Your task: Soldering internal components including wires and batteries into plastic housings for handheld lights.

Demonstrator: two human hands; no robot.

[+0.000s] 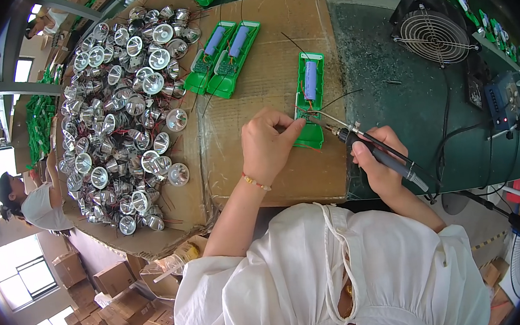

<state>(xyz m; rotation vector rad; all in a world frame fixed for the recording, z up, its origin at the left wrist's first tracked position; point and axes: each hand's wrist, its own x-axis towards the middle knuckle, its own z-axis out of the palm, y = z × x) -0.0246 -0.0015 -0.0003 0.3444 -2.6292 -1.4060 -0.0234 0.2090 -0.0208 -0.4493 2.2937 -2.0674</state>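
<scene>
Item, green housing (311, 137): a long, shallow shell, right of centre in the upper half of the frame, lying open side up before you; likely light, stiff plastic, apt to slide if nudged, best held by its side walls. Fitted in it: one violet cell (310, 80), probably its heaviest part; below that, thin wires and a small board, which you should treat as fragile and not grip by. Your left hand (263, 142): at the shell's left edge, thumb and forefinger brought nearly together over the board; whether they pinch a wire, you cannot tell. Your right hand (379, 167): fingers closed round the soldering iron (389, 160), its tip end toward the board. Beneath the shell: brown cardboard (260, 162). Upper middle: two similar green shells (227, 66), side by side. Left: a heap of silver reflectors (134, 105). Upper right: a fan (434, 36) with a round wire guard. Hard to make out: the iron's exact contact, the joints on the board, and your left hand's curled fingers; cut off: green shells along the top edge.
</scene>
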